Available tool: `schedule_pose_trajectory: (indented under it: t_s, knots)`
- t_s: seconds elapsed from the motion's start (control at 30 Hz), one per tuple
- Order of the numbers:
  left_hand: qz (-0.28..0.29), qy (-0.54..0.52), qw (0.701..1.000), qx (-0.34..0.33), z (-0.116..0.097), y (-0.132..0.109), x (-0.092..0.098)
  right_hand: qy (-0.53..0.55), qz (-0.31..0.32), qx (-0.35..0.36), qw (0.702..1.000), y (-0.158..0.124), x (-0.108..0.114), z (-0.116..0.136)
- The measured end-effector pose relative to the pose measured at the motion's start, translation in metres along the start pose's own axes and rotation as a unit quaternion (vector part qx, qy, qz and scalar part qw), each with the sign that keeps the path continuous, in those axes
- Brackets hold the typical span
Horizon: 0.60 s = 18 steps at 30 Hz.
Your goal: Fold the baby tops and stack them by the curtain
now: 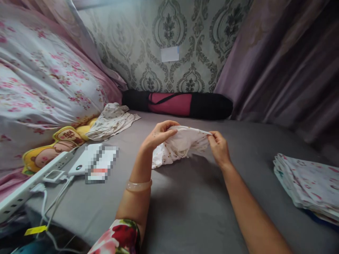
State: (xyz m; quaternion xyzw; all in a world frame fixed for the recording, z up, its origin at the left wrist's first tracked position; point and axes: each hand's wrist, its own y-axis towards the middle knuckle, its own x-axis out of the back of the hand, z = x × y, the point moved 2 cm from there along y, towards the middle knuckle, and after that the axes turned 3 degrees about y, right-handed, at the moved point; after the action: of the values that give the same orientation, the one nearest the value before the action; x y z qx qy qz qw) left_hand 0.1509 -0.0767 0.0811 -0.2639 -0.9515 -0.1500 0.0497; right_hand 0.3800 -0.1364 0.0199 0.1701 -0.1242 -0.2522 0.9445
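Between my two hands a white garment (pixel 182 143) with small brown prints is stretched by its upper edge, above the grey bed surface. My left hand (pixel 162 134) grips the left end of that edge, with thumb and fingers closed on the cloth. At the other end, my right hand (pixel 217 146) pinches the corner between thumb and fingers. The lower left part of the garment hangs down to the sheet, and a thin string dangles near its middle. Part of it is hidden behind my left hand.
A crumpled printed cloth (pixel 112 121) lies at the left beside yellow plush toys (pixel 65 139). Nearer are a power strip (pixel 34 183), cables and a white device (pixel 86 160). A black and pink bag (pixel 171 104) lies along the wall. Folded cloths (pixel 309 180) are stacked at right.
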Motion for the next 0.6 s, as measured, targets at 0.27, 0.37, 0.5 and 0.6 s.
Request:
schedule_pose_trajectory:
  t_s: [0.27, 0.37, 0.5, 0.6]
  knots:
    - [-0.006, 0.028, 0.999, -0.033, 0.0, 0.003, -0.019, -0.114, 0.056, 0.029, 0.991, -0.011, 0.059, 0.086]
    - [0.004, 0.046, 0.997, -0.056, 0.017, 0.008, -0.031, -0.203, 0.168, -0.05, 0.963, -0.01, 0.074, 0.075]
    - [0.026, 0.128, 0.988, -0.082, 0.051, 0.015, -0.054, -0.334, 0.316, -0.119, 0.88, 0.0, 0.084, 0.023]
    - [0.053, 0.208, 0.974, -0.077, 0.073, 0.017, -0.07, -0.38, 0.379, -0.17, 0.826, 0.003, 0.085, -0.008]
